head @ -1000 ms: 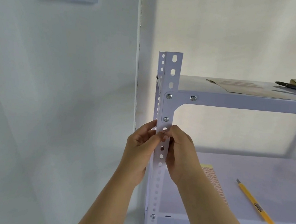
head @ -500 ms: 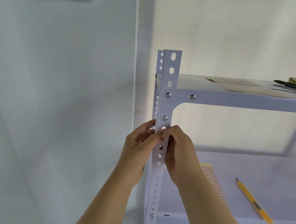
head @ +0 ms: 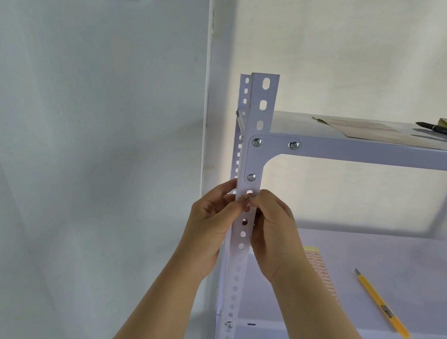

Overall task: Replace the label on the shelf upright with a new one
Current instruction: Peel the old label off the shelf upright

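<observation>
A white perforated shelf upright stands in the middle of the view. A small reddish label sits on its front face, just below a screw. My left hand reaches in from the left of the upright and its thumb tip touches the label's left edge. From the right side, my right hand has its thumb and fingertips at the label's right edge. Both hands partly cover the label, so I cannot tell whether it is stuck flat or lifted.
A sheet of labels with a yellow top edge lies on the lower shelf behind my right wrist. A yellow utility knife lies to its right. The upper shelf carries a paper sheet and a black pen.
The hands stay at the same spot on the upright; a little more of the reddish label shows between the thumbs than one second ago.
</observation>
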Demonstrator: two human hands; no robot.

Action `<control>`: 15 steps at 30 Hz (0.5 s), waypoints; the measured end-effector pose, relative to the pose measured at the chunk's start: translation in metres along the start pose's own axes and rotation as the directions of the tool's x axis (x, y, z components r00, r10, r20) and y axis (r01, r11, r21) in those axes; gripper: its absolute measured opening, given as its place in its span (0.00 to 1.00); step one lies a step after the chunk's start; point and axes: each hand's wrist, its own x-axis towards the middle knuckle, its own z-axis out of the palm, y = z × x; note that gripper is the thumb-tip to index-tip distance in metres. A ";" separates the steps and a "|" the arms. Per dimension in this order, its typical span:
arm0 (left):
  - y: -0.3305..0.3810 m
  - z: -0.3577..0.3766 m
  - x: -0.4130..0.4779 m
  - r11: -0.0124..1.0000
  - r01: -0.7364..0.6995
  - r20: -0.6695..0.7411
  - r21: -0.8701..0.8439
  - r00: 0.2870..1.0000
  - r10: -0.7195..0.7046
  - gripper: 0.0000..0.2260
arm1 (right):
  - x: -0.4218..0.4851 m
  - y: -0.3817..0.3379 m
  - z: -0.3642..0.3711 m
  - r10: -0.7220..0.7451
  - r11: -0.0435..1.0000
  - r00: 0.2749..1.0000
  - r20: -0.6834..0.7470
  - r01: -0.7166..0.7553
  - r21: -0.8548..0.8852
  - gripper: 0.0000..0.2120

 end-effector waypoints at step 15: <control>-0.002 -0.002 0.002 0.999 0.003 0.023 -0.036 1.000 -0.002 0.14 | -0.006 0.008 -0.017 -0.845 0.029 0.475 0.247 0.502 -0.865 0.04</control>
